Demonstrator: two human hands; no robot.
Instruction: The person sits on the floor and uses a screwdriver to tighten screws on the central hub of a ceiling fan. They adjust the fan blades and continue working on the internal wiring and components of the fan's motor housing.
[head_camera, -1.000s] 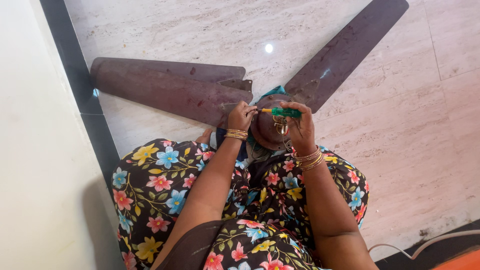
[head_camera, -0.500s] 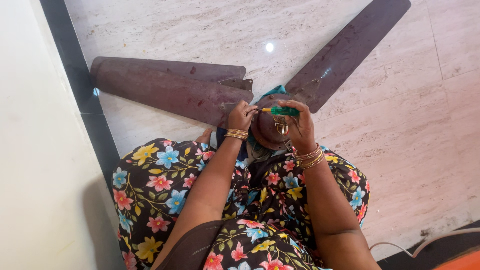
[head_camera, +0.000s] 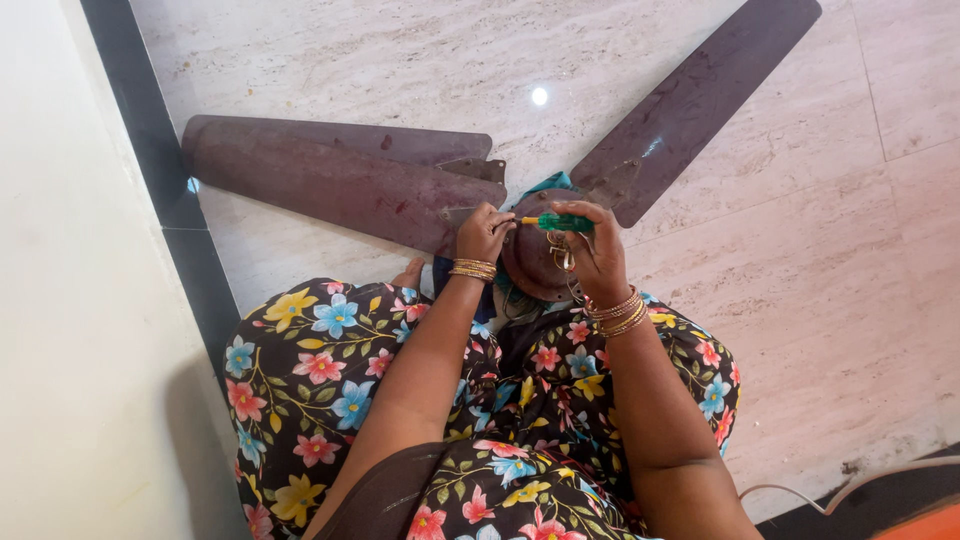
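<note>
Hands at a brown ceiling fan on the marble floor (head_camera: 800, 300).
Fan blades (head_camera: 330, 180) lie left; left hand (head_camera: 483, 232) pinches the screwdriver tip, right hand (head_camera: 592, 250) grips the green screwdriver (head_camera: 560, 222) over the fan hub (head_camera: 530, 265).

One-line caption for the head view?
Seated on a marble floor, right hand holds a green screwdriver at a ceiling fan's hub; left hand steadies it.

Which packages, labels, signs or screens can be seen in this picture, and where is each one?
None are in view: no package, label, sign or screen.
What shows instead is a brown ceiling fan lying on the marble floor.
The right hand holds a green-handled screwdriver over the fan's hub.
The left hand rests at the base of a fan blade.
</note>
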